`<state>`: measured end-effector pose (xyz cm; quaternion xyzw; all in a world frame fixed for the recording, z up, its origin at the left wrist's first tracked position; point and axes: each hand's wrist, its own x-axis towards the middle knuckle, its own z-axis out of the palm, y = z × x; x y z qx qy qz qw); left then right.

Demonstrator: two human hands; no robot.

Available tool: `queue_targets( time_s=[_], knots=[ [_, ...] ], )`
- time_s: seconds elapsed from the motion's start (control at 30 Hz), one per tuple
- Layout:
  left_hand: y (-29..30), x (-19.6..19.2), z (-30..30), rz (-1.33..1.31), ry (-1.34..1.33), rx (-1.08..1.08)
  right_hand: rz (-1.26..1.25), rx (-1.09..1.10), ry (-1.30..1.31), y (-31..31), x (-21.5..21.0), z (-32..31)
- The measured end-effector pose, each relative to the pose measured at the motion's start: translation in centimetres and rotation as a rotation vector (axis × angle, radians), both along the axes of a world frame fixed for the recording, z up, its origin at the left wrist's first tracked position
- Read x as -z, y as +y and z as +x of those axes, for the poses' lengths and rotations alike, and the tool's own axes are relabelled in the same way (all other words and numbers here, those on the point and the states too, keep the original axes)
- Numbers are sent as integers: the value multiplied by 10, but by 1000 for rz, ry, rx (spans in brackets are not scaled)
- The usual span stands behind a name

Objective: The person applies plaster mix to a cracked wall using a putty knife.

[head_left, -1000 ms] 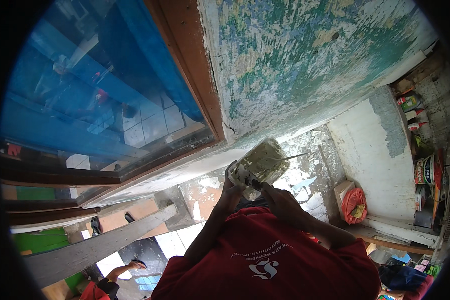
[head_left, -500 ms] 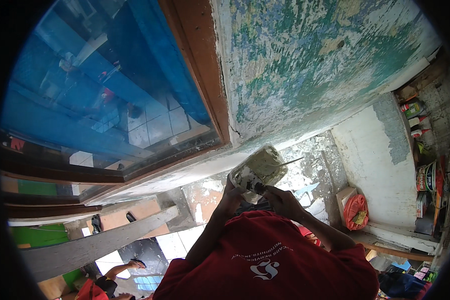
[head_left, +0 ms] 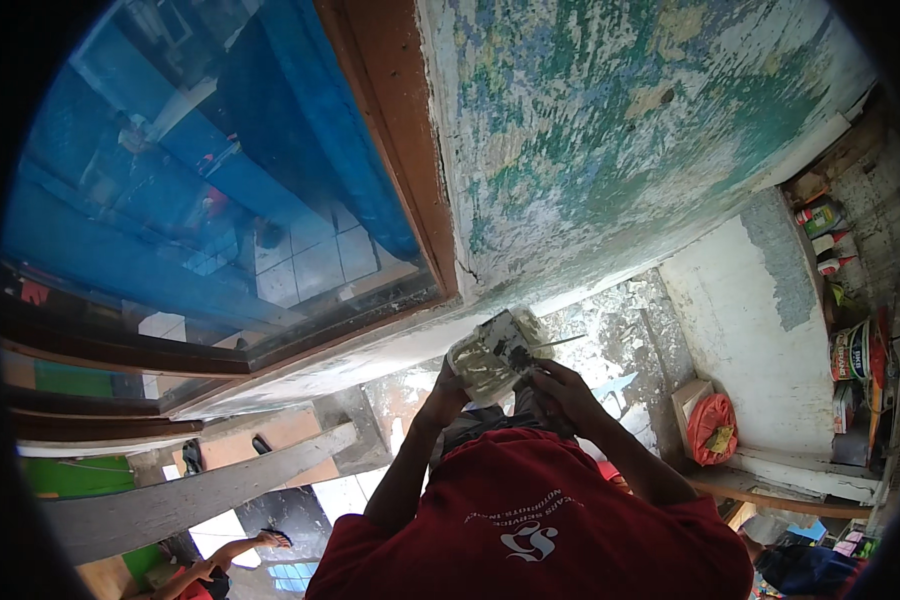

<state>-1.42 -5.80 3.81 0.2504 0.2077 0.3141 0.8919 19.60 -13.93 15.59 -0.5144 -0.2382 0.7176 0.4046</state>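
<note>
Around the frame's centre, the left hand [head_left: 446,396] is gripping a smeared tub [head_left: 482,374], the right hand [head_left: 564,392] a dark-handled scraper [head_left: 515,354].

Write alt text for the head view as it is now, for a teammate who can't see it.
A red-shirted person grips a smeared pale tub with the left hand, while the right hand holds a flat tool over it. Ahead is a wall with patchy, worn green-and-white paint, beside a brown-framed window on the left.
</note>
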Motion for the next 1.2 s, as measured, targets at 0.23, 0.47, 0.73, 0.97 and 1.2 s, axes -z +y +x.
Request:
queue_targets(
  time_s=[0.23, 0.47, 0.73, 0.97, 1.2],
  knots=[
    [9, 15, 3, 22, 81, 34, -158, 295, 213, 31, 3, -12],
    [6, 27, 4, -26, 64, 29, -219, 380, 432, 55, 72, -13],
    [8, 23, 3, -88, 3, 33, -236, 417, 519, 67, 76, -21],
    [10, 27, 5, -88, -46, 30, -210, 404, 530, 71, 73, -21],
    [17, 21, 11, -144, -65, 46, -226, 417, 513, 76, 74, -17]
  ],
)
